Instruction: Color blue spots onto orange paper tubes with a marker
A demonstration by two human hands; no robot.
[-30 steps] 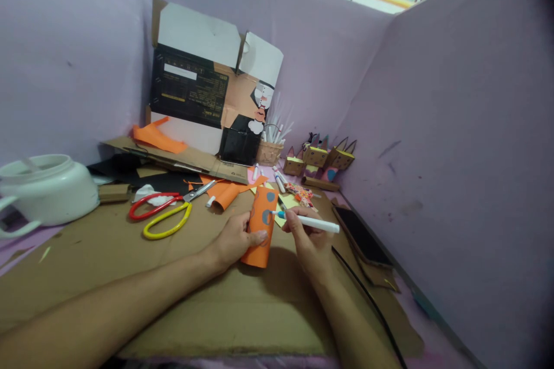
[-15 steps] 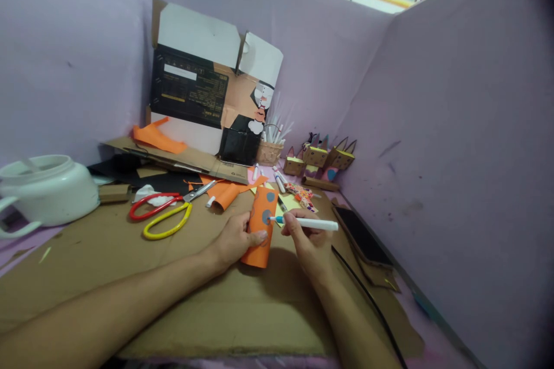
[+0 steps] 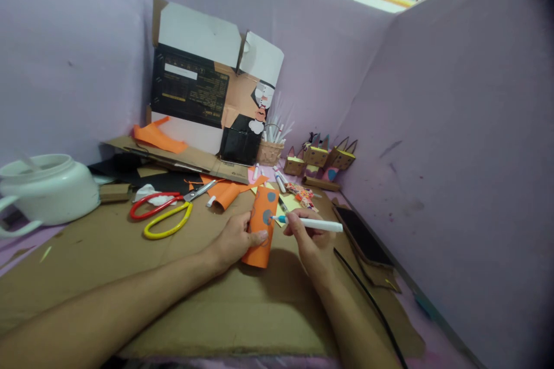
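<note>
An orange paper tube [image 3: 259, 253] with blue-grey dots stands tilted over the cardboard. My left hand [image 3: 236, 237] is closed around its left side, the thumb lying across the front. In my right hand [image 3: 314, 242] is a white marker [image 3: 322, 224] with a blue tip end, gripped between thumb and fingers. The marker's tip meets the tube at a dot near the middle, or is very close to it. Left of the tube lie scissors [image 3: 167, 230] with one red and one yellow handle, beside an orange paper roll [image 3: 225, 196].
A white pot [image 3: 52, 193] stands at the left. Behind are an unfolded box [image 3: 190, 86], a basket of markers [image 3: 270, 153] and small cardboard animal figures [image 3: 315, 155]. A phone [image 3: 363, 236] and a black cable [image 3: 367, 300] lie at the right. Cardboard [image 3: 208, 317] covers the table.
My right hand and the marker have shifted slightly to the right, the tip staying by the same dot. The left hand and tube are almost unmoved.
</note>
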